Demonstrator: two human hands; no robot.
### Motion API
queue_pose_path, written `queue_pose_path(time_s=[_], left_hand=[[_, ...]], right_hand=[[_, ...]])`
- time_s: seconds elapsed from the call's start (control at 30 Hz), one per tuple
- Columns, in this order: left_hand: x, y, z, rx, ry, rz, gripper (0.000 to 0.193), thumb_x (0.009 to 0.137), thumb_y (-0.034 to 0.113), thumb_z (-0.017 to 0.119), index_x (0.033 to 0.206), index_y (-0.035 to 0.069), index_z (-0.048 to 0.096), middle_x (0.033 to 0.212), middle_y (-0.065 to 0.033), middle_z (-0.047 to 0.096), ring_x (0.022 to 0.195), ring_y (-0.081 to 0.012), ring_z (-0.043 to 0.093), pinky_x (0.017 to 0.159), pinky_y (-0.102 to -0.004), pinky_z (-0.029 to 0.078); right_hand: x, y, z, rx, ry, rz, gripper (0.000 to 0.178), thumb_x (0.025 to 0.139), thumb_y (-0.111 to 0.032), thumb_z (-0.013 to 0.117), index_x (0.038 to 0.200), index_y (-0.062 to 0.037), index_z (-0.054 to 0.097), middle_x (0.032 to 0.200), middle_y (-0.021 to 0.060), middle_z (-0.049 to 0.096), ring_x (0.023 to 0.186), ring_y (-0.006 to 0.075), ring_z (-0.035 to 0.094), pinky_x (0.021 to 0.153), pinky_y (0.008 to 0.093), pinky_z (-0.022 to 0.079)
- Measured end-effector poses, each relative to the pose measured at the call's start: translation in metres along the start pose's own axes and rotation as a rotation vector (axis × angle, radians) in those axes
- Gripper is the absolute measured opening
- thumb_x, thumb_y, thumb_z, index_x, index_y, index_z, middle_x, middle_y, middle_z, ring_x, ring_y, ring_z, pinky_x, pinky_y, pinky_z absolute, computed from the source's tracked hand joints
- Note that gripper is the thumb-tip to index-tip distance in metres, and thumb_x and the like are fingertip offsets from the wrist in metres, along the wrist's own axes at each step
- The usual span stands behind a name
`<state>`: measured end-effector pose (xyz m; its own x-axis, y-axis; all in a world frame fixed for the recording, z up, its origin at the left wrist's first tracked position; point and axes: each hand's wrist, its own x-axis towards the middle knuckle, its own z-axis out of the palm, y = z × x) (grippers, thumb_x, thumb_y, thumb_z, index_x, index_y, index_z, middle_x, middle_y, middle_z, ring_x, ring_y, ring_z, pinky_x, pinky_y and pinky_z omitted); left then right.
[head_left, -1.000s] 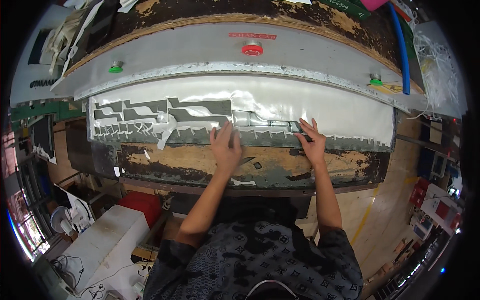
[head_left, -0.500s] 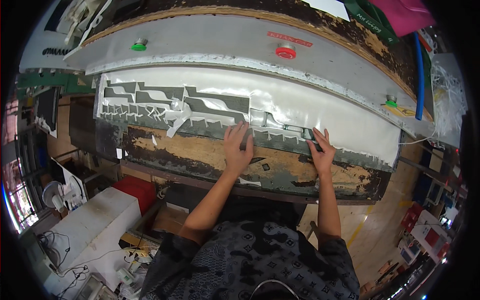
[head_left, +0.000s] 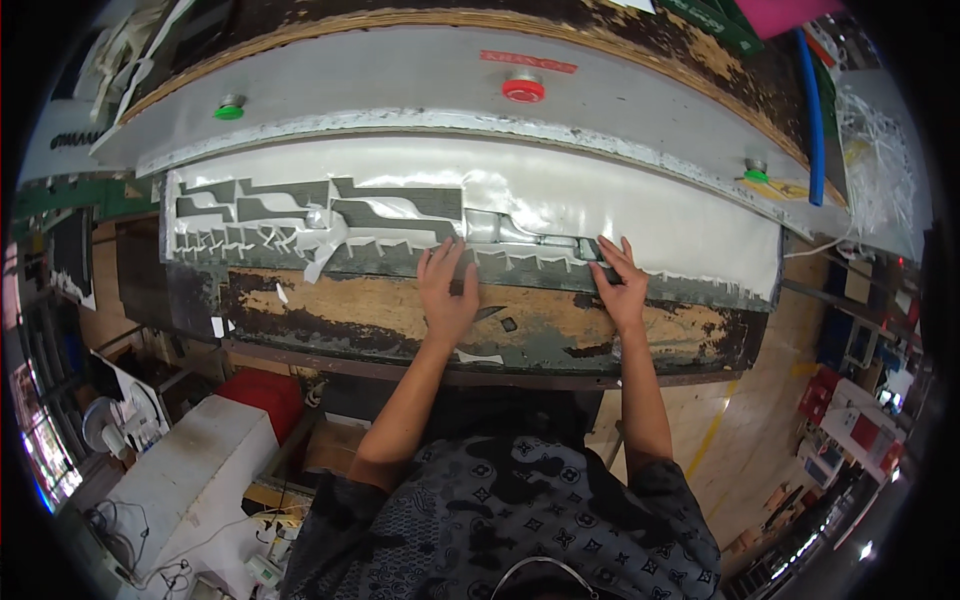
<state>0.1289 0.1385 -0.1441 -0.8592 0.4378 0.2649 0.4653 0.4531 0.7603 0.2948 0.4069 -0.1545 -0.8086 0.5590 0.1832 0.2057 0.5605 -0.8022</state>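
Observation:
A cutting die [head_left: 535, 238], a narrow metal-edged outline with a curved step, lies on the white sheet [head_left: 680, 225] at the middle of the bench. My left hand [head_left: 447, 298] rests at its left end, fingers stretched out and thumb apart, the fingertips against the sheet's cut edge. At the die's right end, my right hand [head_left: 622, 285] has its thumb and fingers around the tip. To the left, curved pieces are cut out of the sheet, showing the dark grey board [head_left: 395, 228] beneath. A crumpled white scrap [head_left: 322, 243] lies over these cutouts.
Beyond the sheet runs a grey machine beam [head_left: 380, 85] with a red button [head_left: 523, 88] and green buttons, one [head_left: 229, 108] at left. In front is a worn wooden bench edge [head_left: 350, 305] with white scraps. A blue hose [head_left: 812, 120] hangs at the far right.
The view has shifted, so the bench and both hands appear farther left. My hands stay at the two ends of the die, with no clear movement against it.

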Motion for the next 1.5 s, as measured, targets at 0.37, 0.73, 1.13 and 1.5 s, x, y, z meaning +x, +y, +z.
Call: queue_pose_path(time_s=[0.37, 0.73, 1.13, 1.5], left_hand=[[-0.001, -0.002, -0.001, -0.013, 0.011, -0.001, 0.04, 0.093, 0.006, 0.073, 0.132, 0.001, 0.068, 0.125, -0.0173, 0.074, 0.128, -0.0352, 0.065, 0.12, -0.0536, 0.036], [0.002, -0.002, -0.005, -0.033, 0.011, 0.009, 0.04, 0.091, 0.008, 0.074, 0.13, -0.001, 0.068, 0.126, -0.0188, 0.073, 0.127, -0.0382, 0.064, 0.115, -0.0535, 0.04], [0.004, -0.001, -0.003, -0.034, 0.003, -0.011, 0.038, 0.092, 0.009, 0.074, 0.128, -0.001, 0.07, 0.127, -0.0207, 0.072, 0.127, -0.0379, 0.064, 0.116, -0.0534, 0.039], [-0.019, 0.023, -0.044, -0.001, -0.059, 0.098, 0.037, 0.092, 0.014, 0.078, 0.127, 0.002, 0.072, 0.118, -0.0178, 0.073, 0.114, -0.0356, 0.068, 0.101, -0.0447, 0.051]], right_hand=[[0.001, 0.001, 0.001, 0.073, 0.021, 0.025, 0.04, 0.083, -0.001, 0.08, 0.123, -0.0012, 0.075, 0.122, 0.0173, 0.077, 0.121, 0.0295, 0.072, 0.124, 0.0531, 0.037], [0.002, -0.005, 0.004, -0.037, 0.012, -0.007, 0.032, 0.086, 0.001, 0.079, 0.118, 0.004, 0.077, 0.121, 0.0182, 0.078, 0.121, 0.0285, 0.072, 0.123, 0.052, 0.039], [0.003, -0.003, 0.002, -0.048, -0.003, -0.026, 0.034, 0.087, 0.002, 0.078, 0.12, 0.0034, 0.076, 0.122, 0.0189, 0.077, 0.121, 0.0291, 0.073, 0.123, 0.0522, 0.039], [-0.006, -0.025, -0.009, 0.072, 0.099, 0.081, 0.046, 0.081, -0.008, 0.086, 0.125, -0.003, 0.072, 0.119, 0.0147, 0.076, 0.12, 0.0296, 0.07, 0.109, 0.0406, 0.05]])
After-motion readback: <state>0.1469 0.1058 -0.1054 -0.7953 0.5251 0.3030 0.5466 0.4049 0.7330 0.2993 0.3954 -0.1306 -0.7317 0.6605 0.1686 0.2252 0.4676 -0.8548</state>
